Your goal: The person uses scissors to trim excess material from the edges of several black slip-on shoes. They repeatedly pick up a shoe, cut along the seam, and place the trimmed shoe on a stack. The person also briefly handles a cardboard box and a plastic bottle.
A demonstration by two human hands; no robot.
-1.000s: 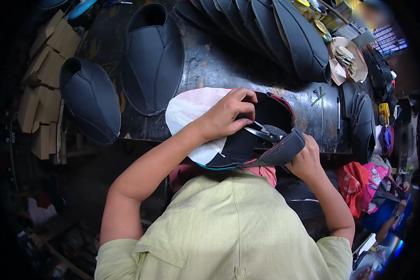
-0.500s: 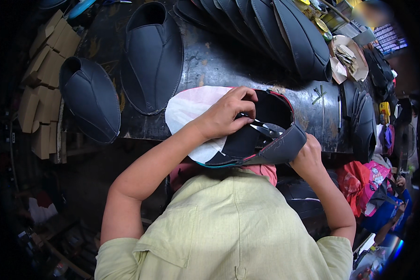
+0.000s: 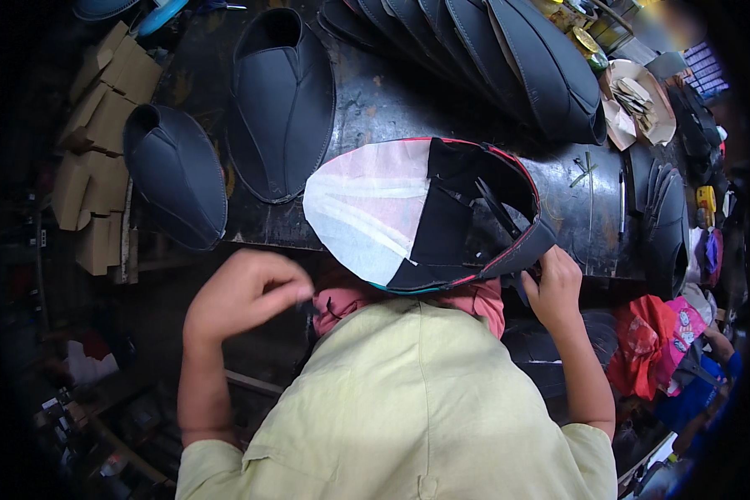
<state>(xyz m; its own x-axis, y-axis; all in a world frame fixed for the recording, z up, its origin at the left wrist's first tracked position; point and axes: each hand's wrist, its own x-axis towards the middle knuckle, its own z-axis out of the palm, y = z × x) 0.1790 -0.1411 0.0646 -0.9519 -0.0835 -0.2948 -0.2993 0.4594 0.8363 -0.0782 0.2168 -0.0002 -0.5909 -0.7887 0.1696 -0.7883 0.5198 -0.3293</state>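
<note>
A black shoe upper [image 3: 454,225] lies at the near table edge, its inside turned up. White lining [image 3: 362,208] covers its toe end, and red edging runs along the rim. My right hand [image 3: 554,283] grips its heel end at the right, fingers partly hidden behind it. Inside the opening rests what looks like a pair of dark scissors [image 3: 497,207], partly lost against the black lining. My left hand [image 3: 246,293] is off the upper, left of it and in front of the table; thumb and fingers are drawn together, with a tiny dark bit at the tips, too small to name.
Two finished black uppers [image 3: 279,108] [image 3: 175,179] lie at the left of the dark table [image 3: 375,100]. A fanned stack of black uppers [image 3: 525,67] fills the back. Cardboard pieces [image 3: 100,150] stand far left; an open box of scraps [image 3: 637,104] sits back right.
My left hand has let go of the scissors and moved left and down, away from the upper. The scissors stay inside it. My right hand still grips the heel end.
</note>
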